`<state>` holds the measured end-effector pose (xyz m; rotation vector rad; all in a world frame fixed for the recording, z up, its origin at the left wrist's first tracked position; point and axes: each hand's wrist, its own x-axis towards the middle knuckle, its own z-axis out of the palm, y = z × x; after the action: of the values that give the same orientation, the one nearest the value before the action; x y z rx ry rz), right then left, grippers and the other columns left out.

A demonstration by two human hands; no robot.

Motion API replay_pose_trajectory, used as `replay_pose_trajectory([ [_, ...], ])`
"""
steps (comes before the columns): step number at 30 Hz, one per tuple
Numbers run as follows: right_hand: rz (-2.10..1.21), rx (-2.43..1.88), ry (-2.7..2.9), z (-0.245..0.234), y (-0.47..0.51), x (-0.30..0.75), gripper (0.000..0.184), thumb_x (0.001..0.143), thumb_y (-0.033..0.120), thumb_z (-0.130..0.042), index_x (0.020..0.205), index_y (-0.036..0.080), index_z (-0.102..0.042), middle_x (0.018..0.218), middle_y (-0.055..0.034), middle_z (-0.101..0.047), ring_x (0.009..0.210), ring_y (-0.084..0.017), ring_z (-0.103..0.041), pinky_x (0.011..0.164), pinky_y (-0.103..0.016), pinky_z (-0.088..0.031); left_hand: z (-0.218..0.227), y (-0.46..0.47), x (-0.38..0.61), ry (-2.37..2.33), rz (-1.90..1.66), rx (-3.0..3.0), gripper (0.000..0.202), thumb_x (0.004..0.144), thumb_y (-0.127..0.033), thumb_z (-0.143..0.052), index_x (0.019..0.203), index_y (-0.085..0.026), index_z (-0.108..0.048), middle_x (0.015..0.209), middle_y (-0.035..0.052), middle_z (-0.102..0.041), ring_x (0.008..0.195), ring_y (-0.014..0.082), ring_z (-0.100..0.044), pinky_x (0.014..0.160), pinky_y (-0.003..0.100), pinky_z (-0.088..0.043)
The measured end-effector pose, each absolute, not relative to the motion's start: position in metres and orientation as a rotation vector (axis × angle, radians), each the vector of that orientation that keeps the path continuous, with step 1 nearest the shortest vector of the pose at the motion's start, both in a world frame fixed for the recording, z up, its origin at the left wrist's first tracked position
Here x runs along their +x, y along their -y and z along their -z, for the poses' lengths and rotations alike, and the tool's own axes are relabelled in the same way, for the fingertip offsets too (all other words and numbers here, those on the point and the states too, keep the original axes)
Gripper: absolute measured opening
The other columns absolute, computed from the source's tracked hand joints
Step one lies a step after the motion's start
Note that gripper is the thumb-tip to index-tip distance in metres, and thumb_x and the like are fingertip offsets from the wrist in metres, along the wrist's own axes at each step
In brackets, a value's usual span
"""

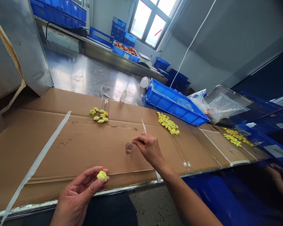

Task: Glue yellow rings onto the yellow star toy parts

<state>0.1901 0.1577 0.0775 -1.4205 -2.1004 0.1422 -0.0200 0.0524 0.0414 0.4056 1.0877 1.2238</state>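
My left hand (81, 190) pinches a small yellow-green toy piece (102, 175) between thumb and fingers, near the table's front edge. My right hand (149, 147) reaches out over the cardboard-covered table (61, 141), its fingertips pinched at a small clear round container (129, 147) that rests on the cardboard. What the fingertips grip is too small to make out. A small group of yellow-green pieces (99, 115) lies further back on the cardboard. A bigger pile (168, 123) lies to the right, beside the blue bin.
A blue plastic bin (174, 102) with clear bags stands at the back right. Another pile of yellow pieces (235, 137) lies at the far right. A small clear bottle (123, 95) stands on the steel surface behind. Another person's hand (274, 172) shows at the right edge.
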Motion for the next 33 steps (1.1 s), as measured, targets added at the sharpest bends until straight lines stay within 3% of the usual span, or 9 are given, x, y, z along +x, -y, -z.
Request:
replay_pose_trajectory([
  [12,-0.253,-1.335,2.122,-0.076,-0.146,0.188,0.02,0.08,0.001,-0.066,0.075,0.019,-0.072,0.064,0.0018,-0.057,0.061,-0.012,-0.055,0.058,-0.022,-0.037,-0.04,-0.053,-0.023,-1.068,-1.186,0.405,0.035,0.06,-0.033,-0.083,0.09,-0.019,-0.073,0.094,0.0063,-0.076,0.093,0.0185,-0.065,0.08,0.019,-0.051],
  [18,-0.455,-1.344,2.038,-0.081,-0.145,0.189,0.021,0.078,0.002,-0.065,0.073,0.02,-0.074,0.066,0.0008,-0.061,0.061,-0.012,-0.055,0.061,-0.023,-0.038,-0.039,-0.051,-0.021,-1.089,-1.212,0.406,0.036,0.061,-0.034,-0.082,0.091,-0.018,-0.073,0.096,0.0074,-0.075,0.095,0.0186,-0.064,0.08,0.018,-0.051],
  [25,-0.883,-1.414,1.706,-0.098,-0.137,0.189,0.006,0.074,0.021,-0.071,0.07,0.017,-0.073,0.071,-0.0028,-0.07,0.065,-0.015,-0.061,0.059,-0.024,-0.042,-0.026,-0.055,-0.027,-1.028,-1.173,0.388,0.039,0.06,-0.032,-0.084,0.093,-0.016,-0.073,0.096,0.01,-0.076,0.081,0.0191,-0.069,0.076,0.022,-0.055],
  [33,-1.162,-1.377,1.384,-0.116,-0.114,0.19,0.017,0.072,0.03,-0.074,0.066,0.014,-0.069,0.054,0.0027,-0.059,0.047,-0.006,-0.042,0.047,-0.019,-0.031,-0.038,-0.05,-0.01,-0.933,-1.223,0.245,0.036,0.045,-0.026,-0.091,0.076,-0.018,-0.075,0.085,0.0067,-0.078,0.072,0.0185,-0.071,0.069,0.019,-0.057],
])
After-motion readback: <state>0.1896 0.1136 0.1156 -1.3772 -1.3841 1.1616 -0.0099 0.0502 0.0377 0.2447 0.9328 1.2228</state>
